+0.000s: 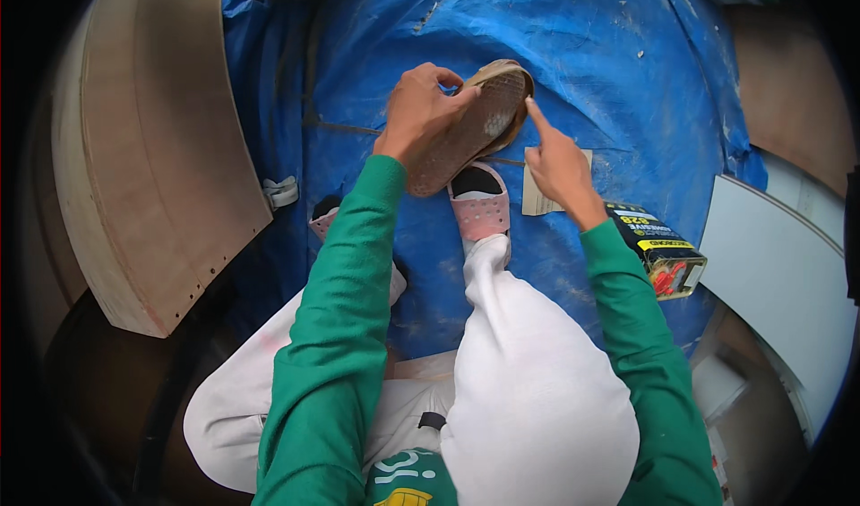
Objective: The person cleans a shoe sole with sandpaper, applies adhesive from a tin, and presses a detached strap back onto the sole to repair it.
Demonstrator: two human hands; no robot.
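Beyond my knees a worn shoe [477,131] is held up with its brown, textured sole showing and a tan rim around it. My left hand [419,112] grips its left side, thumb and fingers bent at the edge. On the other side my right hand [561,167] has the index finger stretched out, its tip at the shoe's right rim. The other fingers of that hand are loosely curled, and I see nothing in them. The shoe's upper is mostly hidden behind the sole.
A blue tarp [385,36] covers the ground. Below my right hand lie a piece of cardboard [537,199] and a black and yellow tin [661,253]. Curved wooden panels [161,148] stand at left, a pale board [778,269] at right. My pink sandal [481,215] is just below the shoe.
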